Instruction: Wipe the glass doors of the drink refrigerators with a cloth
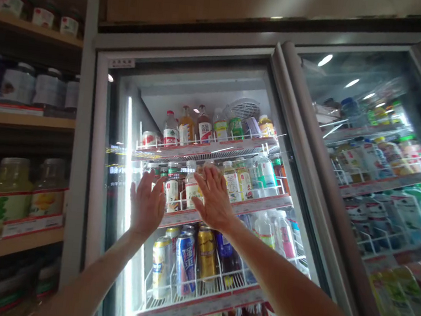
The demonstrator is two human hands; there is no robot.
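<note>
My left hand (147, 205) is raised with its fingers apart, in front of the left side of the lit drinks fridge. My right hand (215, 199), also spread and holding nothing, is level with the second shelf. Glass reflections lie across this fridge door (93, 165); whether my palms touch the pane I cannot tell. Behind my fingers stands a row of bottles, with a pale-labelled bottle (193, 189) between my hands and a brown bottle (172, 191) left of it. Below them, a blue can (185, 264) and a gold can (207, 254) stand in wire dividers.
Several bottles, among them a red-capped bottle (170, 130), line the top shelf. A metal door frame (300, 138) separates this fridge from a second glass-fronted fridge (388, 163) on the right. To the left, wooden shelves (24, 120) hold labelled jars (6, 195).
</note>
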